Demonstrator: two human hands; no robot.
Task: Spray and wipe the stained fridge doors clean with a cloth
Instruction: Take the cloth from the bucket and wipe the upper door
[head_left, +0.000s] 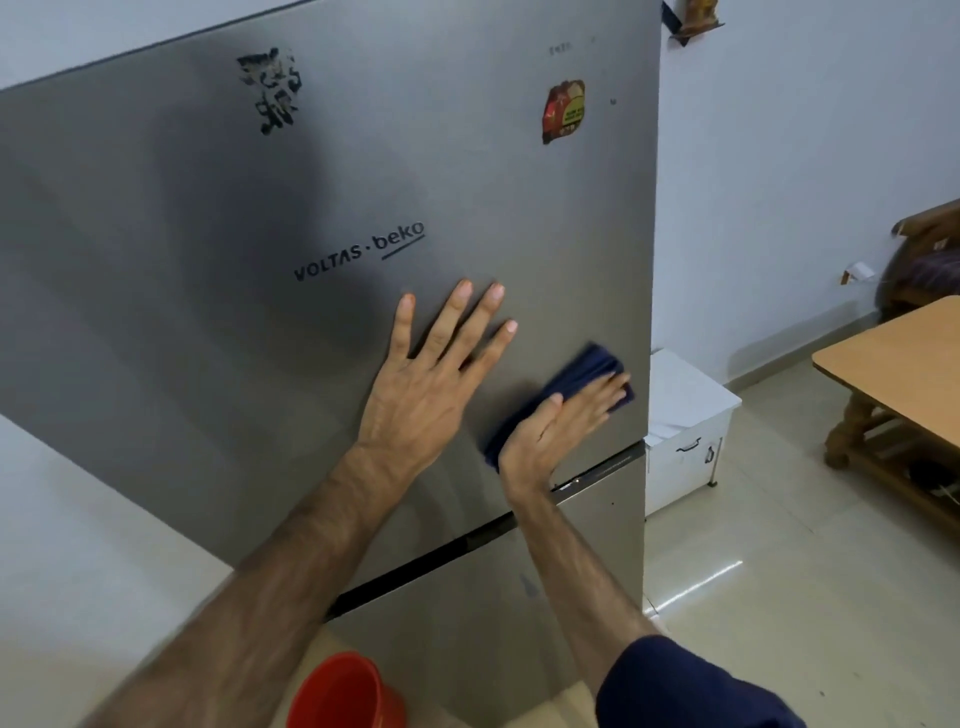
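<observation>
Closest, at the bottom edge, a red bucket (340, 693) on the floor just before the lower fridge door (467, 613). Beside it a dark blue sleeve (691, 686) on the right arm. Above the dark gap between the two doors, both hands on the upper fridge door (208, 270), near its lower right corner. Left hand (431, 379) flat and empty, fingers spread wide, palm against the steel just under the "VOLTAS · beko" lettering (358, 249). Right hand (561, 423) also flat, fingers together, pressing a folded dark blue cloth (592, 371) against the door close to its right edge; cloth showing above and below the hand, not gripped in a fist. Higher on the same door, a patch of torn dark sticker residue (272, 88) toward the top left, and a red and brown sticker (563, 110) toward the top right. Farther off, right of the fridge, a white cabinet (685, 415) against the wall, and a wooden table (898, 364) at the right edge.
</observation>
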